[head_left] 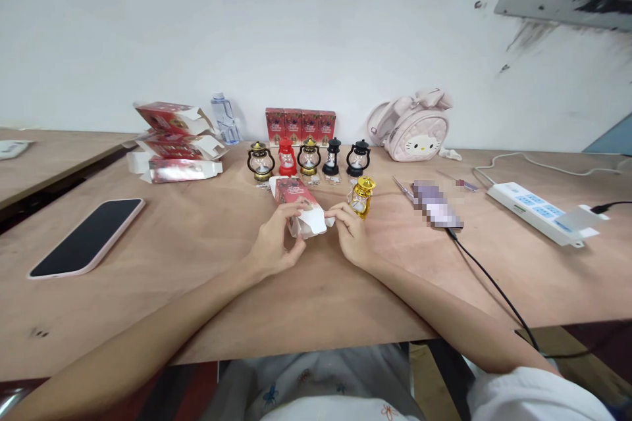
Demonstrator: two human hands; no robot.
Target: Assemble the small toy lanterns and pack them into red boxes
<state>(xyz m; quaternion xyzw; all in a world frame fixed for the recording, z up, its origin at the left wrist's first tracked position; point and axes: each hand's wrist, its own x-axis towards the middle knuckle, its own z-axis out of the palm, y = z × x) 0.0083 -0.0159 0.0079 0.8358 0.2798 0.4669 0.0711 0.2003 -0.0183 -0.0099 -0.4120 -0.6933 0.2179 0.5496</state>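
A red printed cardboard box lies tilted between my hands, its white end flaps turned toward me. My left hand grips the box's left side near the open end, thumb below and fingers on top. With its fingertips pinched, my right hand holds a white flap on the right of that end. A gold mini lantern stands just behind my right hand. Farther back is a row of small lanterns, among them a red lantern, a bronze lantern and a black lantern.
Upright red boxes stand against the wall. Stacked open boxes and a water bottle are at the back left, a phone nearer. To the right are a pink bag, a blurred phone on a cable and a power strip.
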